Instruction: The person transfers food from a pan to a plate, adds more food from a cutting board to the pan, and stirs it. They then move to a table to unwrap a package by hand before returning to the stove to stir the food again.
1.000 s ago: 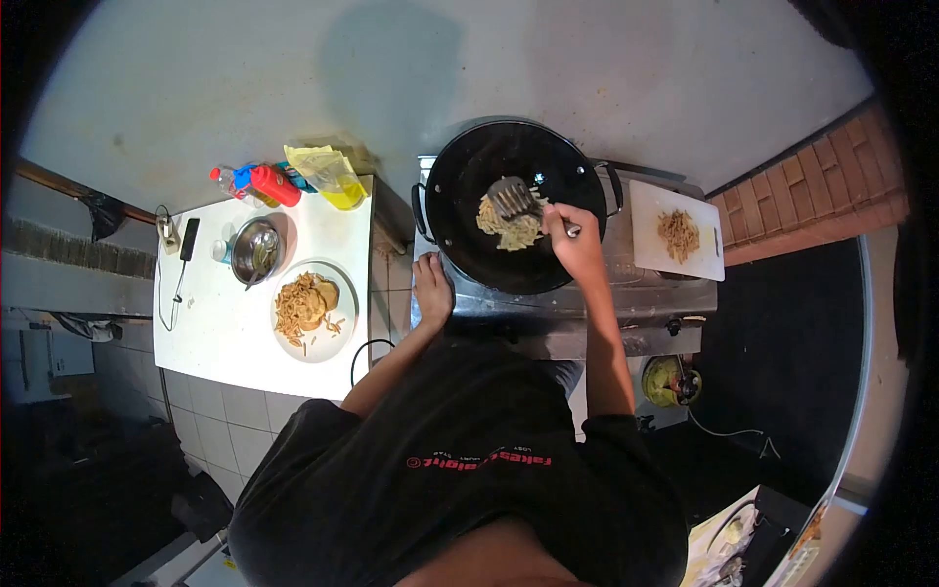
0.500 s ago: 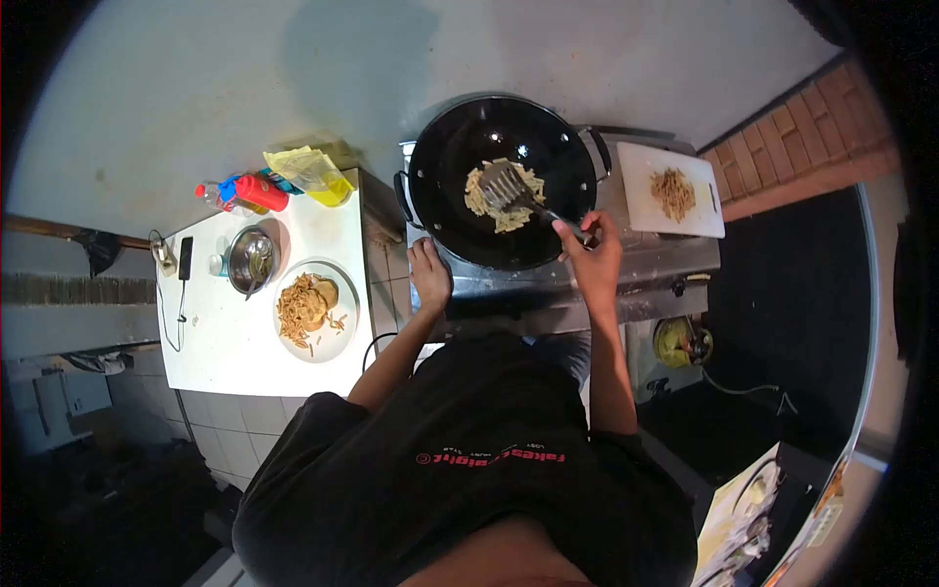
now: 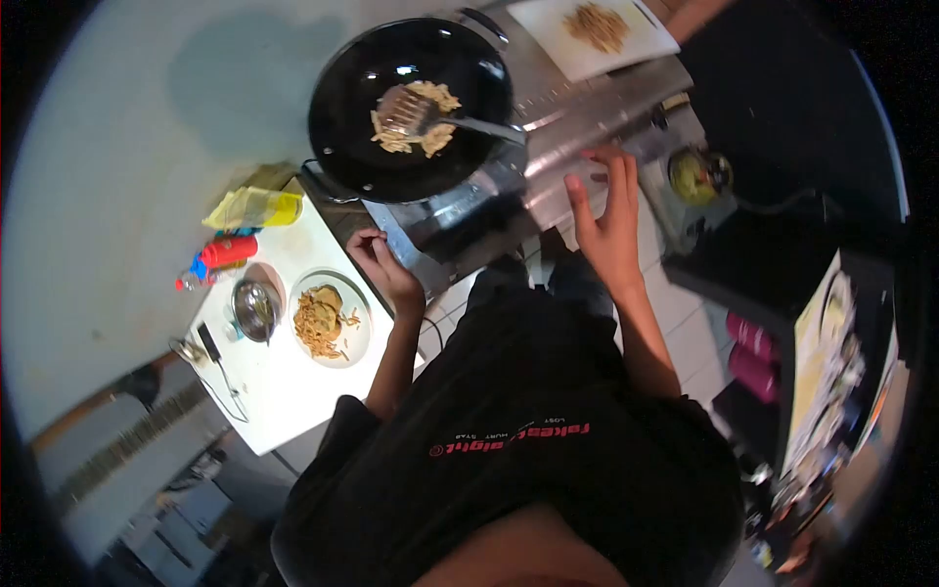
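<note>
My right hand (image 3: 608,223) is off the stove with nothing in it, fingers spread, just below the steel stove edge. My left hand (image 3: 393,276) is loosely bent and empty, near the front left corner of the stove and below the wok. Pale sliced strips (image 3: 442,95) lie in the black wok (image 3: 342,147). A slotted spatula (image 3: 471,124) rests in it, its head among the strips and its handle leaning towards the right rim. Both hands are apart from the spatula.
On the white table (image 3: 279,396) stand a plate (image 3: 364,342) of browned strips and round pieces, a metal bowl (image 3: 252,311), a red-capped bottle, a red bottle (image 3: 230,250) and a yellow packet (image 3: 269,206). A white cutting board (image 3: 646,47) with browned strips lies right of the wok.
My right hand has let go of the spatula and drawn back towards me. My left hand has lifted off the stove edge. The view has turned and shifted to the right.
</note>
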A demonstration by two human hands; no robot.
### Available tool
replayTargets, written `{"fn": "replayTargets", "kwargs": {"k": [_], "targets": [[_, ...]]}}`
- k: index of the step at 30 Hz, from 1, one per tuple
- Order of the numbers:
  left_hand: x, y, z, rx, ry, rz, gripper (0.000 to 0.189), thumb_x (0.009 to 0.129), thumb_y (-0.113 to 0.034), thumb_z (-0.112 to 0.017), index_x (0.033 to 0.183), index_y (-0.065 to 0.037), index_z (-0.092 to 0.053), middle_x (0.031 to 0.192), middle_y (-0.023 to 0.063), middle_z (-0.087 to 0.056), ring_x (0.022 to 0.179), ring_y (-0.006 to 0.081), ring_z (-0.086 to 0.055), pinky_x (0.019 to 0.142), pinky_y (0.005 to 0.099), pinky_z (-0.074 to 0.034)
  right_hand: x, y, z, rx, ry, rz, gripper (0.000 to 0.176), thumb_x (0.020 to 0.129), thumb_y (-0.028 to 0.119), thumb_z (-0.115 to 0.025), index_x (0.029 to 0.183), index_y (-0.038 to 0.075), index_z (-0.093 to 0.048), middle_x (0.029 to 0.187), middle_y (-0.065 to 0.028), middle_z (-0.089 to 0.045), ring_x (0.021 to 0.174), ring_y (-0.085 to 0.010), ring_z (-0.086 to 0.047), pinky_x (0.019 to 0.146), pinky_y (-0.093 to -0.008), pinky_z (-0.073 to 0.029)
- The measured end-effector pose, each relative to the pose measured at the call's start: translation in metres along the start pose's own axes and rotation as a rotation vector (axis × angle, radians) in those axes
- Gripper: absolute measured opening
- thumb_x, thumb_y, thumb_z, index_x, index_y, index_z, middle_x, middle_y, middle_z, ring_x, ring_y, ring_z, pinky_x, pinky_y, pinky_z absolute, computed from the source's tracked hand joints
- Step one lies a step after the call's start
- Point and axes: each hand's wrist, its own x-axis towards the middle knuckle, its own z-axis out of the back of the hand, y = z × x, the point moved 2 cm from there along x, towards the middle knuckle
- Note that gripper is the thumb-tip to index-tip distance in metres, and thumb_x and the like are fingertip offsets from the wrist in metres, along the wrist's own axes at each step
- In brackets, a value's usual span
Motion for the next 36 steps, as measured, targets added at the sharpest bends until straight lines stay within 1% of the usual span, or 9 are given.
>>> {"fn": "replayTargets", "kwargs": {"k": [4, 7, 13, 17, 23, 29, 32, 35, 36], "targets": [[-0.031, -0.099, -0.030, -0.264, 0.586, -0.097, 0.051, 0.102, -0.045, -0.039, 0.125, 0.001, -0.046, 0.121, 0.0166, -0.053, 0.116, 0.0249, -0.054, 0.104, 0.0409, -0.038, -0.065, 0.026, 0.038, -0.010, 0.065, 0.193, 0.047, 0.089, 0.028, -0.070, 0.129, 0.007, -0.056, 0.137, -0.0193, -0.048, 0.126, -0.0397, -0.048, 0.105, -0.0474, -0.038], [-0.086, -0.134, -0.081, -0.775, 0.798, 0.839, 0.066, 0.101, -0.057, -0.035, 0.142, -0.006, -0.040, 0.142, 0.0166, -0.047, 0.136, 0.0334, -0.043, 0.108, 0.0454, -0.035, -0.113, 0.032, 0.051, 0.052, 0.111, 0.441, 0.059, 0.087, 0.044, -0.067, 0.139, 0.019, -0.054, 0.154, -0.0171, -0.036, 0.140, -0.0398, -0.037, 0.113, -0.0585, -0.027], [-0.273, -0.138, -0.123, -0.846, 1.951, 1.385, 0.071, 0.101, -0.062, -0.024, 0.157, -0.018, -0.023, 0.161, 0.0094, -0.028, 0.145, 0.0311, -0.030, 0.119, 0.0494, -0.022, -0.283, -0.010, 0.093, -0.357, -0.025, 0.129, 0.054, 0.094, 0.053, -0.051, 0.143, 0.028, -0.053, 0.161, -0.0102, -0.027, 0.148, -0.0374, -0.025, 0.117, -0.0605, -0.013], [-0.401, -0.195, -0.072, -0.422, 1.948, 1.375, 0.076, 0.102, -0.060, -0.029, 0.155, -0.006, -0.025, 0.160, 0.0143, -0.030, 0.146, 0.0280, -0.031, 0.119, 0.0444, -0.024, -0.472, -0.048, 0.144, -0.830, -0.491, -0.663, 0.057, 0.100, 0.057, -0.040, 0.150, 0.031, -0.041, 0.161, -0.0055, -0.030, 0.147, -0.0309, -0.030, 0.119, -0.0572, -0.012], [-0.603, -0.278, 0.061, -0.681, 2.519, 0.104, 0.088, 0.098, -0.070, -0.019, 0.153, -0.002, -0.029, 0.158, 0.0191, -0.029, 0.147, 0.0322, -0.027, 0.120, 0.0476, -0.016, -0.682, 0.042, 0.190, 1.265, -1.332, -0.337, 0.071, 0.102, 0.058, -0.035, 0.156, 0.012, -0.026, 0.155, -0.0162, -0.036, 0.139, -0.0321, -0.041, 0.114, -0.0421, -0.034], [-0.778, -0.281, 0.091, -0.999, 2.277, -1.713, 0.076, 0.094, -0.069, -0.032, 0.140, -0.012, -0.053, 0.150, 0.0098, -0.046, 0.140, 0.0339, -0.039, 0.116, 0.0527, -0.021, -0.800, 0.092, 0.226, 1.287, -1.711, 0.035, 0.081, 0.098, 0.069, -0.030, 0.155, 0.011, -0.027, 0.154, -0.0140, -0.038, 0.140, -0.0297, -0.038, 0.114, -0.0432, -0.031], [-0.872, -0.267, 0.056, -0.683, 2.443, -1.427, 0.070, 0.097, -0.064, -0.036, 0.141, -0.012, -0.050, 0.149, 0.0085, -0.047, 0.140, 0.0301, -0.040, 0.117, 0.0495, -0.022, -0.872, 0.114, 0.262, 1.032, -1.803, -0.038, 0.081, 0.100, 0.066, -0.024, 0.155, 0.007, -0.026, 0.159, -0.0111, -0.029, 0.145, -0.0255, -0.031, 0.117, -0.0413, -0.025], [-0.947, -0.233, 0.024, 0.364, 2.889, 0.754, 0.062, 0.103, -0.053, -0.037, 0.148, -0.010, -0.038, 0.149, 0.0169, -0.044, 0.138, 0.0288, -0.042, 0.114, 0.0437, -0.034, -0.935, 0.094, 0.294, 0.564, -1.873, -0.299, 0.072, 0.102, 0.060, -0.029, 0.155, 0.010, -0.029, 0.161, -0.0115, -0.026, 0.147, -0.0280, -0.027, 0.118, -0.0451, -0.023], [-0.969, -0.236, 0.031, 0.494, 2.871, 0.917, 0.061, 0.103, -0.052, -0.036, 0.147, -0.009, -0.039, 0.150, 0.0163, -0.044, 0.137, 0.0287, -0.044, 0.113, 0.0430, -0.035, -0.949, 0.086, 0.311, 0.272, -1.856, -0.516, 0.067, 0.103, 0.056, -0.036, 0.154, 0.012, -0.032, 0.161, -0.0127, -0.026, 0.148, -0.0308, -0.026, 0.118, -0.0480, -0.023]]}}
